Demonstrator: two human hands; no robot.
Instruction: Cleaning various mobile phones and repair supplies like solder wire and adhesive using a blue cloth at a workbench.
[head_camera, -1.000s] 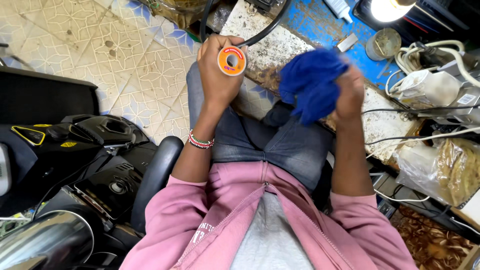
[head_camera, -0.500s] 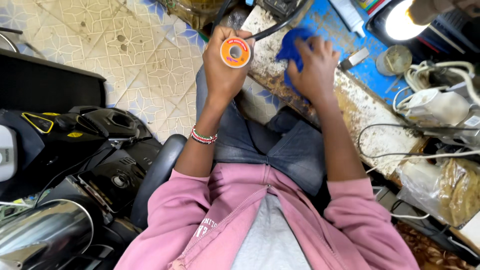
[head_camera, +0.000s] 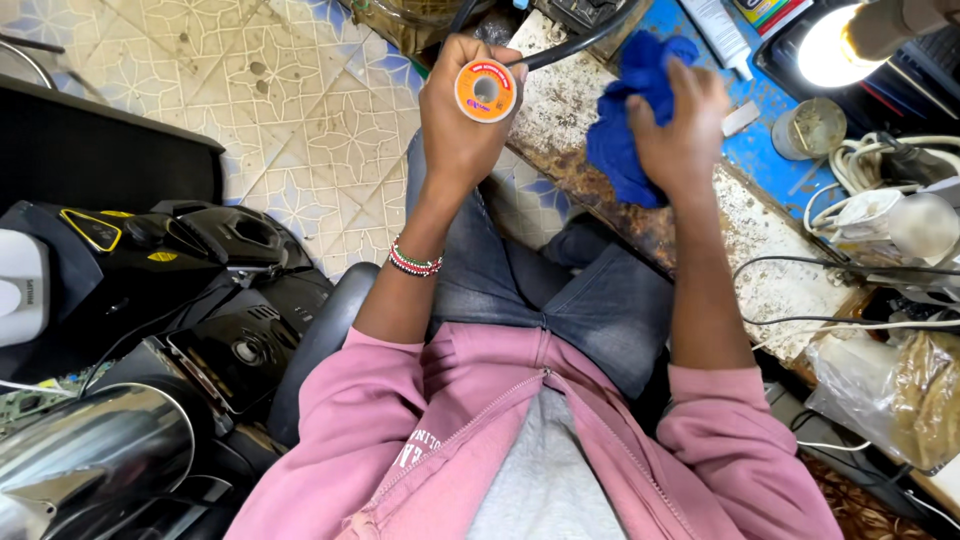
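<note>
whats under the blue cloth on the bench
The blue cloth lies on the worn, rust-stained workbench, pressed down by the right hand. The bench surface shows around it; whatever sits directly beneath the cloth is covered and cannot be seen.

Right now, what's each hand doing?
Left hand: closed around an orange spool.
Right hand: fingers pressing a blue cloth on the workbench.
</note>
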